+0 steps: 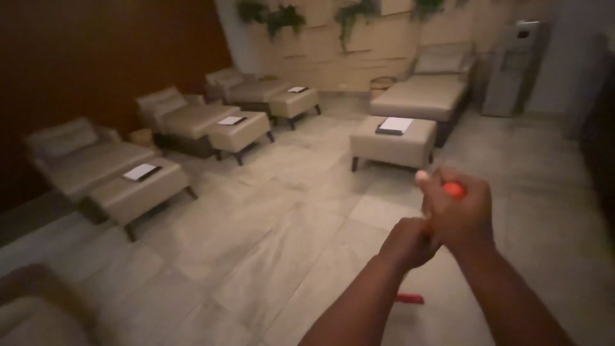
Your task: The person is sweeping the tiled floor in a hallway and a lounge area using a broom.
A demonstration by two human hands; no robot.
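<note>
Both my hands grip an upright orange-red handle [454,189], probably a mop or broom pole. My right hand [458,214] wraps the top of it, the rounded orange end showing above my fingers. My left hand [408,242] clasps the pole just below, touching the right hand. Low down between my forearms a red piece [410,298] of the same tool shows near the tiled floor [269,243]. The pole between hands and floor is hidden by my arms.
Three beige lounge chairs with footstools [138,182] line the left wall, each stool carrying a flat white pad. Another lounger with a footstool [392,142] stands ahead at the far wall. A tall grey dispenser [512,67] is at the back right. Hanging plants [282,16] top the wall.
</note>
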